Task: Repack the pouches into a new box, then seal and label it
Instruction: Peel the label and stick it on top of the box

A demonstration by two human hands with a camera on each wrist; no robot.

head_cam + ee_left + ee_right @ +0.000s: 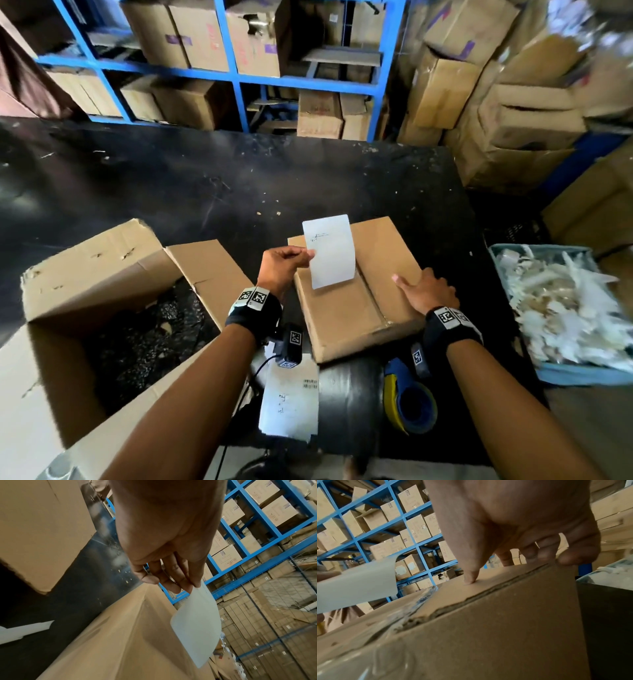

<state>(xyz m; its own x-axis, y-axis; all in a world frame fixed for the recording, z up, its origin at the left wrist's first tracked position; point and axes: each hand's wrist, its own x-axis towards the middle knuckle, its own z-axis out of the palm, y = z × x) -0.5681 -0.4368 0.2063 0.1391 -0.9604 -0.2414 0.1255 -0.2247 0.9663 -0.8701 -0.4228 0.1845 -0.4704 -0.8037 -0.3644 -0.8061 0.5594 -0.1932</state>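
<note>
**Label held over the taped box**

The left hand [279,265] pinches a white label [330,251] by its left edge, thumb and fingertips closed narrowly on the sheet. From that pinch the label hangs to the right, tilted and slightly curled, above the left half of the box [356,298]; whether its lower edge touches the cardboard cannot be told. In the left wrist view the fingers [173,577] clamp the label's corner and the sheet [197,626] curves away below them over the box top.

The right hand [426,287] rests on the box's right side, near its close corner. Its thumb presses flat on the top, while the other fingers [578,550] curl over the right edge, as the right wrist view shows. The box's flaps are closed, with clear tape along the centre seam.

Below the left wrist a backing sheet [289,401] lies on the table [205,185]. Left of the pinch stands an open carton [89,301]. Below the right wrist sits a tape dispenser [407,397]; right of that hand is a bin [561,371] of white scraps.
</note>
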